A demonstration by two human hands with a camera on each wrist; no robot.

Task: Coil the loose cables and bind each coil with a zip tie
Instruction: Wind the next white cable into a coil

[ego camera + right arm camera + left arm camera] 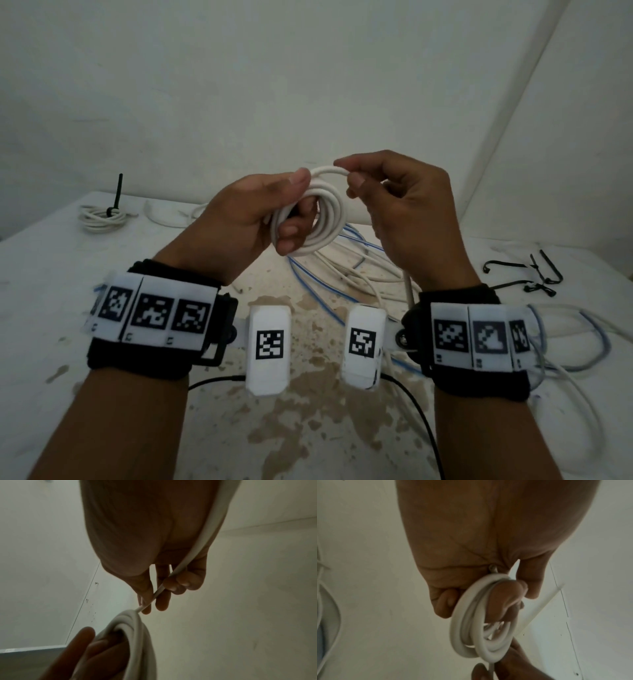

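Observation:
My left hand (274,212) grips a coil of thick white cable (329,219) held up above the table, fingers through the loops and thumb on top. The same coil (481,632) hangs from those fingers in the left wrist view. My right hand (383,192) pinches the free strand of this cable (329,170) at the coil's top between thumb and forefinger. In the right wrist view the strand (171,580) runs under the curled fingers to the coil (137,635). Its tail (407,284) drops to the table behind the right wrist.
A bound white coil (101,219) with a black zip tie lies at the table's far left. Loose white and blue cables (342,274) sprawl on the stained table (51,308) under my hands and at right. Black zip ties (534,274) lie far right. Walls stand close behind.

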